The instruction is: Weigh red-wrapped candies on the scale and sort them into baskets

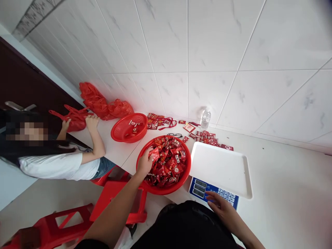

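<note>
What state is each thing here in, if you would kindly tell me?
Left hand, closed on a red packet
Right hand, open, holding nothing
Near basket, heaped with wrapped packets
Far basket, sparsely filled
Scale displays, unreadable
White tray, lying over the scale
Bottle, upright
Red bags, bulging
Foremost bag, held by a co-worker's hand

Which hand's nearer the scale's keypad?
Right. The right hand partly covers the keypad, contact unclear; the left hand is farther left, holding a red packet over the filled red basket.
</note>
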The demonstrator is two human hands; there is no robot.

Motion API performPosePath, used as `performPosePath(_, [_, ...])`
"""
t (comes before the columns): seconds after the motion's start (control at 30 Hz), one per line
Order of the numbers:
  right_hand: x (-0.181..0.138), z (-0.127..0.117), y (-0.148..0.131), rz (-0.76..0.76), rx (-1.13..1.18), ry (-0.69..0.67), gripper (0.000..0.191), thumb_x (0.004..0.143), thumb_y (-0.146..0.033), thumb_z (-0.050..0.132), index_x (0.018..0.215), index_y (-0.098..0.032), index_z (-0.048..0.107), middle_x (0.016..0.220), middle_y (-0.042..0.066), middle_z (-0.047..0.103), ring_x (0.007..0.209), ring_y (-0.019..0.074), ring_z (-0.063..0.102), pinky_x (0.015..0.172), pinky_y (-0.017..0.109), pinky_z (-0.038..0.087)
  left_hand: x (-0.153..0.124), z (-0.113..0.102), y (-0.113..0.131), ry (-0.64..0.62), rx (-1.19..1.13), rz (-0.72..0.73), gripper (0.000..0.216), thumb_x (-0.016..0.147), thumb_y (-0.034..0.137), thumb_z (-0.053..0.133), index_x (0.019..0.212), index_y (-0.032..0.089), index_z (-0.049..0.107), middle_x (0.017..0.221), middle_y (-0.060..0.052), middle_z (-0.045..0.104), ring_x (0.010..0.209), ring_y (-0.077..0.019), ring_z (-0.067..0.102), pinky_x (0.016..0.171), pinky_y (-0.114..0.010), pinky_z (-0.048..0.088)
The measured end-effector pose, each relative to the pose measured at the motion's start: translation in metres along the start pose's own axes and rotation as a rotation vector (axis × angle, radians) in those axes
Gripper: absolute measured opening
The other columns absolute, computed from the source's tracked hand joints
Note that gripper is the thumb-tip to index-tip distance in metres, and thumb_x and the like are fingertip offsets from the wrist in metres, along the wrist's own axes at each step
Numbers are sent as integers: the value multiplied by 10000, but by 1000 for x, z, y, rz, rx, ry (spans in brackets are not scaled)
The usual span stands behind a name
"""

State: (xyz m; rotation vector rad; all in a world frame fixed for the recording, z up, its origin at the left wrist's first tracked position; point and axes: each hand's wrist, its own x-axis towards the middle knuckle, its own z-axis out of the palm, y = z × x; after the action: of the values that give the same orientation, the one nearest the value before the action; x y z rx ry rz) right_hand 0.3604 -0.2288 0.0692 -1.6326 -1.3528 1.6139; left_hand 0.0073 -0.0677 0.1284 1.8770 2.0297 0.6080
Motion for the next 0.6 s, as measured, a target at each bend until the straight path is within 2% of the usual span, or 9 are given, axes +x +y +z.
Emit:
performPosePath(0.13, [7,11,-3,-15,13,7,417,823,-455,522,1198,-278,569,1126,52,649,1016,219,616,904,340,465,-4,6,16,-39,-117,90,367,895,224,437,1252,204,520,1221,-83,612,1092,-235,579,941,-368,437])
performPosePath(0.3, [10,18,-11,0,63,55,422,808,-475,556,1182,-284,583,1104,49,657,961,226,632,899,375,465,-11,22,47,-192,-359,39,372,867,268,495,1236,232,534,1141,-60,642,1032,-219,606,888,-339,472])
performPosePath(0.4, [13,23,-24,-6,194,92,531,799,-513,577,1270,-277,510,1119,55,653,943,223,637,880,386,477,-26,39,74,-456,-612,50,424,855,264,509,1277,223,498,1172,-69,625,989,-197,624,809,-304,508])
performPosePath(0.47, [17,28,-34,-17,355,85,623,806,-528,575,1349,-273,411,1151,60,643,945,217,639,857,385,493,-41,54,91,-689,-698,127,433,845,266,529,1275,215,508,1162,-71,631,969,-187,631,792,-291,515])
performPosePath(0.5, [19,30,-38,-23,433,77,636,809,-532,574,1357,-265,392,1156,64,643,943,218,641,840,384,502,-48,62,97,-764,-703,188,418,838,270,545,1252,213,531,1171,-68,629,990,-187,623,821,-295,508])
performPosePath(0.53, [21,32,-41,-26,492,77,624,806,-535,581,1335,-248,415,1140,69,651,932,224,646,814,382,511,-53,70,101,-802,-696,250,393,836,279,555,1223,211,556,1178,-65,626,1023,-188,610,864,-301,493])
performPosePath(0.6, [25,32,-46,-15,573,123,561,773,-538,624,1213,-206,520,1060,78,682,894,243,659,766,377,523,-56,84,102,-783,-662,326,346,848,303,546,1178,205,582,1164,-64,634,1052,-188,596,917,-313,470])
